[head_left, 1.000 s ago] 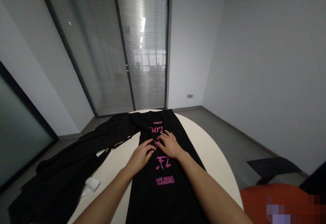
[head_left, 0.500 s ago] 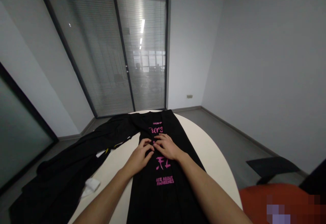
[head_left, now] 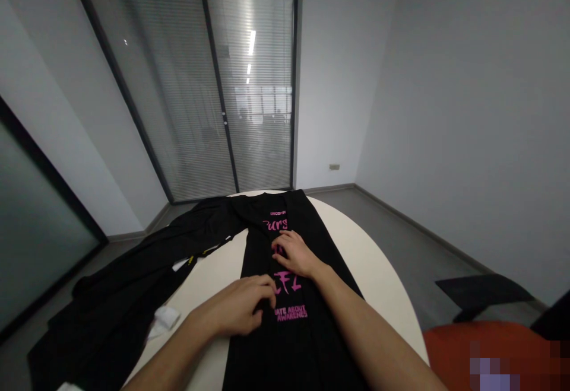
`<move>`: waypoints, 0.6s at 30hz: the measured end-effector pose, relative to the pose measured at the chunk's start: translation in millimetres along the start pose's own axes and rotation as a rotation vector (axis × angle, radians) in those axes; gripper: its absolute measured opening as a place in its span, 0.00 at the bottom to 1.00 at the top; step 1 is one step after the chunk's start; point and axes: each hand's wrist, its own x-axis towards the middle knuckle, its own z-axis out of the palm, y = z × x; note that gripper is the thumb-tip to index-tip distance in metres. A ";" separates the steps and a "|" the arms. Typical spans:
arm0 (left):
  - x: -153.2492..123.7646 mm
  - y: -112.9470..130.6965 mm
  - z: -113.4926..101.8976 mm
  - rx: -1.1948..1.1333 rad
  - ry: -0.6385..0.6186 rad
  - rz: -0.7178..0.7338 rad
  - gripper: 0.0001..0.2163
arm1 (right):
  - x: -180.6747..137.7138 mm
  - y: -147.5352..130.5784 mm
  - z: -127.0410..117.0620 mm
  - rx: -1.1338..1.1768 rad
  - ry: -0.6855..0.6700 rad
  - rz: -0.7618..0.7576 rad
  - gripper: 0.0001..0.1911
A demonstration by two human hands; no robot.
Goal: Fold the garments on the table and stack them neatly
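A black T-shirt [head_left: 276,355] with pink lettering lies lengthwise on the table, its right side folded inward so that the print is partly cut off. My left hand [head_left: 243,305] is over the shirt's left part beside the lower letters, fingers bent, thumb apart from them, no cloth visibly gripped. Farther up, my right hand [head_left: 297,254] rests on the middle of the print, covering some letters. Its fingers are loosely bent and its thumb is spread away from them.
More black clothing [head_left: 146,260] with a white tag is heaped along the left side of the round white table [head_left: 378,272]. White crumpled material [head_left: 165,318] lies near my left forearm. An orange chair [head_left: 454,349] stands at the right, and a glazed partition [head_left: 187,94] is ahead.
My left hand has moved toward me down the shirt, away from my right hand. My right hand stays near the middle of the print. The camera view has shifted slightly.
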 end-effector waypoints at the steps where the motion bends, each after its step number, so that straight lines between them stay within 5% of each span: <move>1: -2.4 4.1 -0.3 -0.010 -0.019 -0.020 0.20 | 0.2 -1.8 -1.3 0.012 0.018 -0.006 0.15; 5: -6.7 18.7 1.3 -0.078 -0.121 -0.005 0.20 | 0.6 -7.7 -4.7 0.004 0.003 -0.052 0.24; 10: -3.3 22.6 3.3 -0.126 -0.182 0.036 0.10 | 2.0 -5.5 -0.1 -0.075 -0.023 -0.092 0.15; 18: 0.9 29.4 2.0 -0.250 -0.082 0.061 0.14 | 2.7 0.7 2.5 -0.018 0.101 -0.037 0.14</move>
